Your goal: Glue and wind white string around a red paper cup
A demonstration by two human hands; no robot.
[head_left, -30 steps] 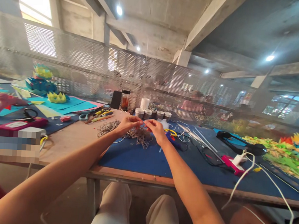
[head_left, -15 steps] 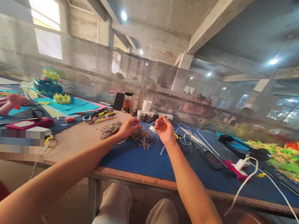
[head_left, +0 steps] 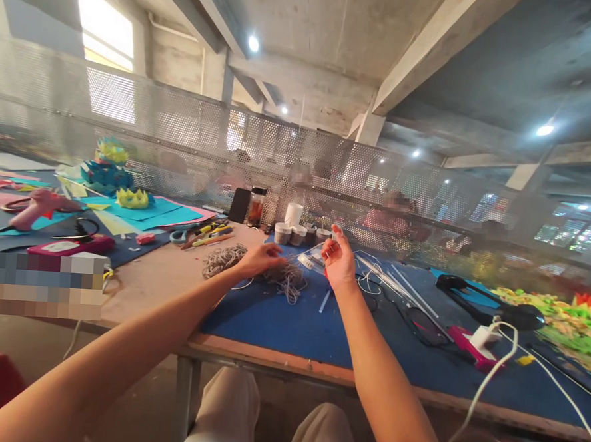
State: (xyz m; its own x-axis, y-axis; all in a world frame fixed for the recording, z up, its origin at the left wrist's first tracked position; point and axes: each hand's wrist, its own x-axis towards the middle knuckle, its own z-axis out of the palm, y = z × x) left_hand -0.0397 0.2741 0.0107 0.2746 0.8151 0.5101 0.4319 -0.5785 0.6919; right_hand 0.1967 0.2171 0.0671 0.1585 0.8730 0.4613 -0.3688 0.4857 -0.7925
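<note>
Our left hand (head_left: 260,259) curled loosely over the tangled grey cord (head_left: 290,286), our right hand (head_left: 341,262) half-curled in the air; we couldn't tell whether either gripped anything. The cord, on the surface (head_left: 269,327), looked light, limp, best pinched by a loose loop.

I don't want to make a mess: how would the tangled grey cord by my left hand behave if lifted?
The grey cord would probably be floppy, since it lies in thin, loose curls. It may drag along in clumps, as the loops cross and tangle. Rolling seems unlikely: it is spread low and uneven.
</note>
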